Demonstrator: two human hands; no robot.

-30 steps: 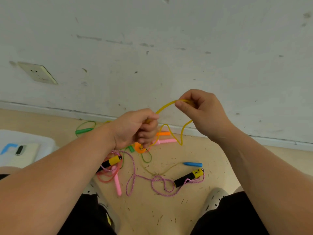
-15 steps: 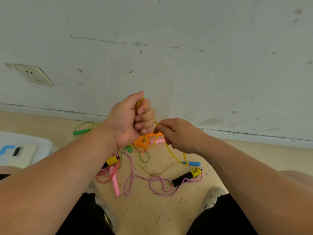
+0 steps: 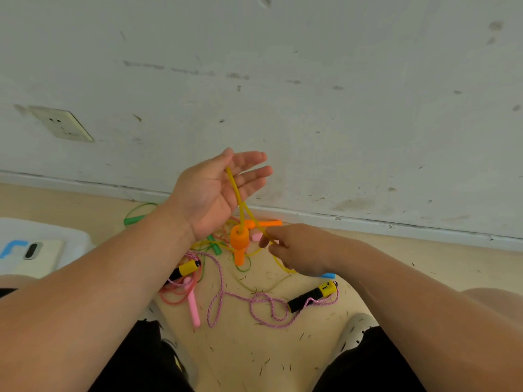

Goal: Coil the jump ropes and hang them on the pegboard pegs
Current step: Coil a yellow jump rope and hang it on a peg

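Note:
My left hand (image 3: 209,193) is raised with its palm open and fingers spread. A yellow jump rope (image 3: 236,190) lies draped over it by the thumb. The rope's orange handle (image 3: 239,241) dangles just below the palm. My right hand (image 3: 300,250) is lower and to the right, pinching the same yellow rope between thumb and finger. The second orange handle (image 3: 266,223) lies on the floor behind. A pink braided rope (image 3: 220,290) with black-and-yellow handles (image 3: 311,297), a pink rope (image 3: 194,306) and a green rope (image 3: 133,220) lie tangled on the floor. No pegboard is in view.
A white wall with a socket (image 3: 63,124) stands close in front. At the left sits a white box (image 3: 70,236) with a flat device on it. A blue handle (image 3: 328,275) shows under my right hand. My knees and a light shoe (image 3: 353,326) frame the floor.
My left hand has gone from a fist on the rope to an open palm with the rope draped over it. My right hand dropped from up high to beside the orange handle.

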